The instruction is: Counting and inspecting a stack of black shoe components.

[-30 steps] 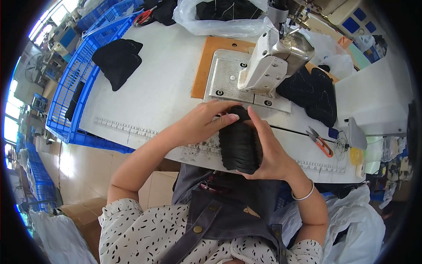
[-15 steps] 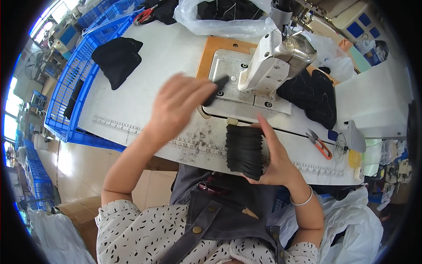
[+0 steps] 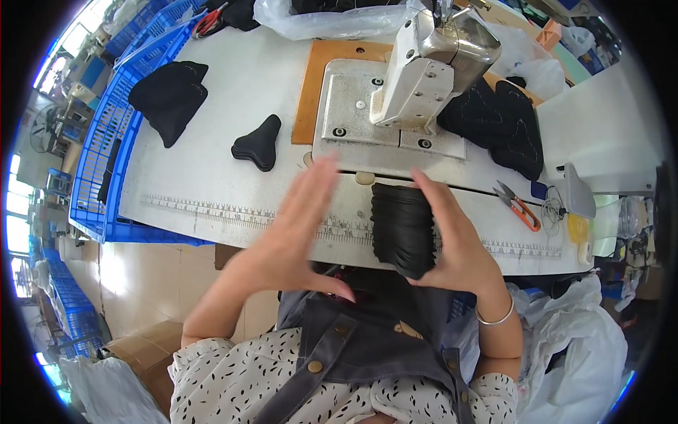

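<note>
Since your left hand let go, a slim sheaf of black three-lobed pieces now lies on the white sewing table, left of the sewing machine; half a second ago you had a dark piece near the metal bed plate. That seems to leave a portion parted from the main stack of black pieces. Your left hand, blurred, is spread wide with nothing in it, apart from the stack. Your right hand is half curled around the stack's right side, digits at its far and near ends. The stack lies at the table's front edge, its long axis running away from you toward the machine, near end slightly rightward. The sheaf's longest lobe points away and rightward, another left, the third toward you.
</note>
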Tool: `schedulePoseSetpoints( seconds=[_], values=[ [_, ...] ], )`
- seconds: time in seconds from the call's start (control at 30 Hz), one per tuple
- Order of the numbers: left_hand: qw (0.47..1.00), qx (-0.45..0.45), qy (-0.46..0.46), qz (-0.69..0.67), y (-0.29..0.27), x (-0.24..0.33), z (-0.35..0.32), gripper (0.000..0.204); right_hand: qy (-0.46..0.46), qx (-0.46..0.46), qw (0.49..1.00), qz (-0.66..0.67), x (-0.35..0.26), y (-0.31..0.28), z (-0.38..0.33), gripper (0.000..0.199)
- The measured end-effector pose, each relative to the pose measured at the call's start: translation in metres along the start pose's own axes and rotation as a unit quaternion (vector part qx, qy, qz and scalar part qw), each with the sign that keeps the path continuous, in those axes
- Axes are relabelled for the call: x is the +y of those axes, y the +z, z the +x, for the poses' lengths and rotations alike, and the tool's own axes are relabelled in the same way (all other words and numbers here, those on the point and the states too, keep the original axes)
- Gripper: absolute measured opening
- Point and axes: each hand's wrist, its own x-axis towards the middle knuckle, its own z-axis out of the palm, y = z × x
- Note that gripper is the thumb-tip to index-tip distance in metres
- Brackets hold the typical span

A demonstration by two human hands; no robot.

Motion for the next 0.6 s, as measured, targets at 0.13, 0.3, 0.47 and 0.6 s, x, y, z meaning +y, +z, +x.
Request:
schedulePoseSetpoints(
  seconds=[0.13, 0.3, 0.47, 0.6],
  values=[
    [0.998, -0.041, 0.005, 0.045, 0.042, 0.011, 0.027, 0.130, 0.019, -0.033, 0.999, 0.002, 0.010, 0.000, 0.001, 0.116],
    [0.994, -0.051, -0.033, 0.095, 0.052, 0.019, 0.033, 0.122, 0.058, 0.020, 0.998, 0.016, 0.006, 0.016, -0.010, 0.125],
    [0.957, -0.052, -0.020, 0.284, 0.064, 0.017, 0.039, 0.111, 0.086, 0.021, 0.995, -0.047, -0.005, 0.023, -0.012, 0.129],
    [0.975, -0.044, -0.002, 0.219, 0.061, 0.018, 0.041, 0.105, 0.086, 0.001, 0.995, -0.056, 0.005, 0.015, -0.005, 0.129]
  ],
)
